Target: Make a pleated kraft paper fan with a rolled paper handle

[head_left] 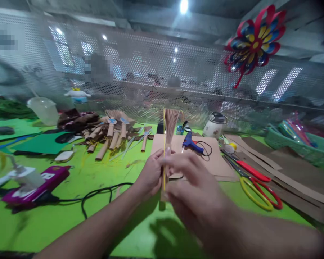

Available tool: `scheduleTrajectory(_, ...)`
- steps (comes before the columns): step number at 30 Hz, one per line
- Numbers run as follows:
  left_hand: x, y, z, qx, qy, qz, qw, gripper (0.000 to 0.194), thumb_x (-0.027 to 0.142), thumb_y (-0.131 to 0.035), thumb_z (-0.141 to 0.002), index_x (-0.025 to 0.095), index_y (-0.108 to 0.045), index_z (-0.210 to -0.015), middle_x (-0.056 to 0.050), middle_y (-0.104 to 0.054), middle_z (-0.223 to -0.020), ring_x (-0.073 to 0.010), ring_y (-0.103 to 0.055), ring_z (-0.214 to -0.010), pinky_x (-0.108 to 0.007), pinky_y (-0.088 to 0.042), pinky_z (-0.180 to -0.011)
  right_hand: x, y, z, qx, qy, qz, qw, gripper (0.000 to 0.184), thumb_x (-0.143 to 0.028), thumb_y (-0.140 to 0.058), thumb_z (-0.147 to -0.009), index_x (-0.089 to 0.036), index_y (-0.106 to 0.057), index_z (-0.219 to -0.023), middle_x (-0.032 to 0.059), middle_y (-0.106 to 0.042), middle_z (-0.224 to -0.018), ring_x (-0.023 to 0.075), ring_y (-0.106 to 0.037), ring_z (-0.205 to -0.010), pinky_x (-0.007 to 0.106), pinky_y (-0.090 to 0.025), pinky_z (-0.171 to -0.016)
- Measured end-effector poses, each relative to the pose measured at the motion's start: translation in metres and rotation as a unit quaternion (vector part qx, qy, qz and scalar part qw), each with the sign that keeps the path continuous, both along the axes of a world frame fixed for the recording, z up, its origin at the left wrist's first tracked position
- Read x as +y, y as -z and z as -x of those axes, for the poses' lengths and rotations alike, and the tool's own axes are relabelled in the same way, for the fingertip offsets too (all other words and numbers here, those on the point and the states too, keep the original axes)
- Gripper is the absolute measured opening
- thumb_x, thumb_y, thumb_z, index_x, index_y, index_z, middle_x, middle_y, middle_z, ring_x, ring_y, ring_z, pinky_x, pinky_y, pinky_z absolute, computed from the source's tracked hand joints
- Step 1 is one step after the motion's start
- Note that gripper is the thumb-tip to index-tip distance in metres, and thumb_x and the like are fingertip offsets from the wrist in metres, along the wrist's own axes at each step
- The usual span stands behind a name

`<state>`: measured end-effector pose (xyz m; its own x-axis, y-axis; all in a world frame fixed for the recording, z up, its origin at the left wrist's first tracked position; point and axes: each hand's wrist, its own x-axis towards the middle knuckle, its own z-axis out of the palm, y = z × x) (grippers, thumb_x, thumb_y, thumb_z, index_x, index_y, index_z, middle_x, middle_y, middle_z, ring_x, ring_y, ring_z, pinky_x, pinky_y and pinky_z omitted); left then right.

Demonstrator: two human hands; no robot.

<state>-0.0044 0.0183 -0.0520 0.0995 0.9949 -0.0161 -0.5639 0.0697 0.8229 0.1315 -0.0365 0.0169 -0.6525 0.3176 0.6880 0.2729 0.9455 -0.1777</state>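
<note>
In the middle of the head view, a pleated brown paper bundle point(172, 124) stands upright, its folds spreading like a small fan at the top. My left hand point(152, 172) is closed around its narrower lower part. A yellow string point(164, 133) runs straight down along the near side of the bundle. My right hand point(197, 187) is curled in from the right, slightly blurred, with its fingertips pinched at the string and the bundle's lower end. The fingers partly hide the paper where both hands meet.
Beyond my hands, a blue glue gun point(189, 141) lies on brown paper sheets point(218, 165). Scissors point(259, 192) with red and yellow handles rest at right, near a green basket point(307, 151). Several finished paper bundles point(115, 138) are heaped left of centre. A purple power strip point(40, 185) trails black cable.
</note>
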Motion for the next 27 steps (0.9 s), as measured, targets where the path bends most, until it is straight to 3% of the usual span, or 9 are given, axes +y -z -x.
scheduleTrajectory(5,0.000,0.000,0.003,0.005,0.015,-0.044,0.999,0.022,0.036,-0.060,-0.086,0.016,-0.058,-0.094,0.002,-0.057,-0.062,-0.0073,-0.048,-0.048,-0.018,-0.036,-0.046,-0.001,0.085,0.003,0.045,0.054,-0.041,0.997,0.017,0.001,-0.052,-0.073,-0.009,-0.062,-0.082,0.0221,-0.057,-0.115,0.0283,-0.051,-0.101,0.046,-0.053,-0.078)
scheduleTrajectory(8,0.000,0.000,0.003,0.005,0.011,-0.057,0.998,0.022,0.036,-0.057,-0.088,0.015,-0.058,-0.095,0.002,-0.057,-0.062,-0.0059,-0.047,-0.046,-0.016,-0.034,-0.044,-0.002,0.113,0.005,0.037,0.014,-0.120,0.992,0.011,-0.003,-0.055,-0.076,-0.007,-0.064,-0.081,0.0225,-0.062,-0.105,0.0281,-0.055,-0.094,0.041,-0.054,-0.070)
scheduleTrajectory(10,0.000,-0.001,0.004,0.006,0.015,-0.059,0.998,0.022,0.036,-0.057,-0.089,0.015,-0.057,-0.096,0.003,-0.057,-0.062,-0.0055,-0.047,-0.045,-0.016,-0.034,-0.044,-0.009,0.119,0.003,-0.002,-0.052,-0.124,0.991,0.010,-0.010,-0.055,-0.085,-0.008,-0.065,-0.082,0.0150,-0.067,-0.085,0.0203,-0.059,-0.075,0.029,-0.053,-0.057)
scheduleTrajectory(13,-0.003,-0.005,0.005,0.009,0.032,-0.068,0.997,0.021,0.036,-0.055,-0.090,0.016,-0.057,-0.096,0.003,-0.057,-0.061,-0.0055,-0.046,-0.044,-0.016,-0.035,-0.044,-0.011,0.098,-0.011,-0.012,-0.076,-0.011,0.997,0.013,-0.023,-0.055,-0.092,-0.015,-0.065,-0.097,0.0046,-0.065,-0.069,0.0134,-0.056,-0.056,0.021,-0.047,-0.044)
scheduleTrajectory(16,-0.006,-0.006,0.004,0.021,0.055,-0.081,0.995,0.021,0.035,-0.053,-0.091,0.015,-0.057,-0.098,0.002,-0.057,-0.060,-0.0064,-0.047,-0.043,-0.017,-0.035,-0.044,0.015,0.045,-0.029,0.050,-0.029,0.001,0.998,0.013,-0.016,-0.053,-0.090,-0.022,-0.063,-0.094,0.0100,-0.069,-0.094,0.0197,-0.063,-0.084,0.030,-0.055,-0.063)
scheduleTrajectory(18,-0.008,-0.005,0.004,0.028,0.068,-0.088,0.993,0.023,0.035,-0.054,-0.090,0.015,-0.058,-0.100,0.001,-0.058,-0.061,-0.0072,-0.049,-0.044,-0.017,-0.035,-0.044,0.044,0.005,-0.036,0.182,0.080,0.016,0.980,0.014,-0.014,-0.055,-0.088,-0.022,-0.064,-0.095,0.0084,-0.068,-0.093,0.0212,-0.064,-0.086,0.037,-0.055,-0.074)
scheduleTrajectory(21,-0.009,-0.002,0.004,0.025,0.091,-0.094,0.991,0.027,0.035,-0.054,-0.089,0.013,-0.060,-0.103,-0.002,-0.060,-0.065,-0.0086,-0.051,-0.047,-0.019,-0.037,-0.047,0.088,-0.037,-0.036,0.254,0.123,0.225,0.932,0.036,-0.030,-0.064,-0.085,-0.020,-0.055,-0.119,0.0098,-0.066,-0.104,0.0147,-0.062,-0.062,0.031,-0.053,-0.052)
scheduleTrajectory(24,-0.009,0.000,0.005,0.019,0.112,-0.094,0.989,0.028,0.035,-0.054,-0.088,0.012,-0.062,-0.104,-0.003,-0.060,-0.067,-0.0087,-0.052,-0.047,-0.019,-0.036,-0.047,0.110,-0.051,-0.030,0.212,0.068,0.427,0.876,0.035,-0.036,-0.071,-0.078,-0.015,-0.062,-0.104,0.0061,-0.067,-0.078,0.0100,-0.053,-0.046,0.025,-0.045,-0.039)
scheduleTrajectory(27,-0.008,-0.001,0.006,0.021,0.121,-0.090,0.988,0.025,0.034,-0.055,-0.088,0.013,-0.062,-0.099,-0.002,-0.059,-0.064,-0.0076,-0.050,-0.045,-0.018,-0.032,-0.045,0.115,-0.052,-0.029,0.196,0.094,0.421,0.881,0.028,-0.038,-0.073,-0.076,-0.014,-0.063,-0.067,0.0004,-0.056,-0.053,0.0073,-0.047,-0.042,0.020,-0.037,-0.036)
